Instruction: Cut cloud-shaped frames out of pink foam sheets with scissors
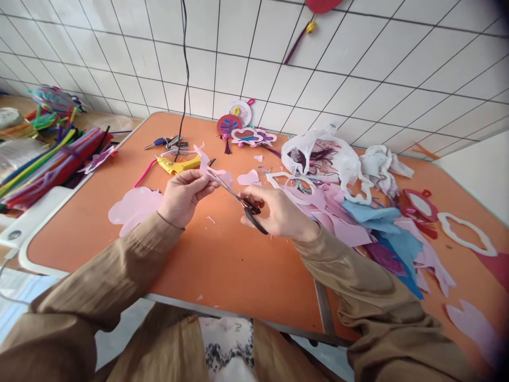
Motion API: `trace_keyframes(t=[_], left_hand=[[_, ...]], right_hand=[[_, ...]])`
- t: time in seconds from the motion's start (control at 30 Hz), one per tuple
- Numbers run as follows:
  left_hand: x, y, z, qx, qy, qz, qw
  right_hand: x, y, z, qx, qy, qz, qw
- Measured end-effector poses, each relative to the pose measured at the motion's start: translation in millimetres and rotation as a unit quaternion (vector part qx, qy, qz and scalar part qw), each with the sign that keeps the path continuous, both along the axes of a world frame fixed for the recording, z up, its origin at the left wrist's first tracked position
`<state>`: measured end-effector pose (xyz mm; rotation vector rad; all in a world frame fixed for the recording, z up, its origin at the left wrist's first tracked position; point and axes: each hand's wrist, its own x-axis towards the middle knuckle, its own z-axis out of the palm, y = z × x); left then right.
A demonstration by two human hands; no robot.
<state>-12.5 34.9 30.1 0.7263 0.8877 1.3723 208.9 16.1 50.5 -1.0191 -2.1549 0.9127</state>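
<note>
My left hand (185, 195) pinches a thin, ragged piece of pink felt (202, 158) above the orange table. In my right hand (280, 212) is a pair of scissors (233, 192) with black handles, fingers wrapped through the loops. The blades point up and left, their tips at the pink piece beside my left fingertips. Just behind my left hand lies a yellow glue gun (177, 165). A pink cloud-shaped cutout (135, 207) rests flat to the left of that hand. Beyond the scissors sits a small pink scrap (249, 178).
Felt scraps (334, 212) in pink, blue and purple pile up at right, beside a white plastic bag (318, 154). Finished-looking ornaments (229, 126) stand against the tiled wall. A black cable (186, 69) hangs down behind the glue gun. Colourful pipe cleaners (59, 164) lie at far left.
</note>
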Motion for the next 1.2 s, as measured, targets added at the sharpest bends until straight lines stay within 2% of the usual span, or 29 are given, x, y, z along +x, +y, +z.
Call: trace_keyframes(t=[0.37,0.8,1.2], left_hand=[[1,-4,4.6,-0.008,0.021,0.004,1.000],[5,-7,3.2,0.022,0.050,0.025,0.998],[6,-7,-2.8,0.037,0.061,-0.003,0.997]], right_hand=[[4,2,-6.8,0.072,-0.041,0.003,0.997],[1,1,-12.1,0.097,-0.055,-0.021,0.993],[-2,-1,-19.2,0.133,-0.071,-0.030,0.988]])
